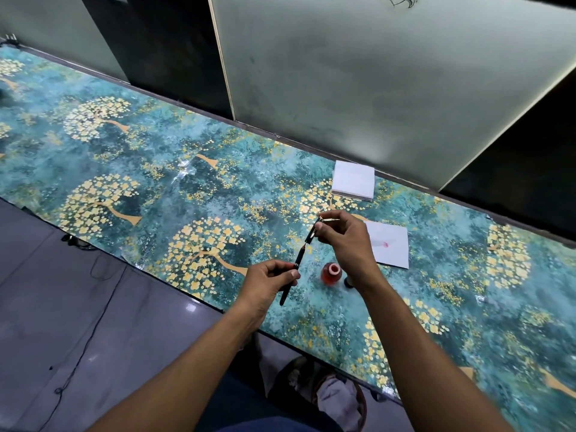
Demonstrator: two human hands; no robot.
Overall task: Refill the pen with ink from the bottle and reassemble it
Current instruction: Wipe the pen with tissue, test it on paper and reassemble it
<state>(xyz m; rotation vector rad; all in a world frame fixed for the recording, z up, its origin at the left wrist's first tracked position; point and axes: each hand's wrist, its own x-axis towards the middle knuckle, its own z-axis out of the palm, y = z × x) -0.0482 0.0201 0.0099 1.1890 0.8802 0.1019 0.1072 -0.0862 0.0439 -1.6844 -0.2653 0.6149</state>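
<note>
- You stand at a long table (pixel 131 169) covered in a teal print with golden trees, set against frosted panels (pixel 358 73) with dark gaps between them; a grey floor lies on your near side.
- Your left hand (pixel 269 283) has its fingers curled round the black pen body (pixel 292 275), thumb pressed on top near the gold ring; the barrel slants up and away from you, its tail poking out below your palm and a thin dark tip showing at the upper end.
- Your right hand (pixel 344 241) pinches the black pen cap (pixel 312 233) between thumb and fingertips, gold clip at the top; the cap sits just beyond the pen's tip, in line with it, with a small gap between the two.
- Both pieces are held in the air above the table.
- The ink bottle (pixel 331 273) stands open on the table below your right hand, red ink visible inside.
- A small dark object, probably the bottle cap (pixel 348 282), sits just right of the bottle, partly hidden by your wrist.
- A white sheet (pixel 391 249) with a red smear lies beyond your right hand.
- A stack of white tissues (pixel 353 180) rests farther back near the panels.
</note>
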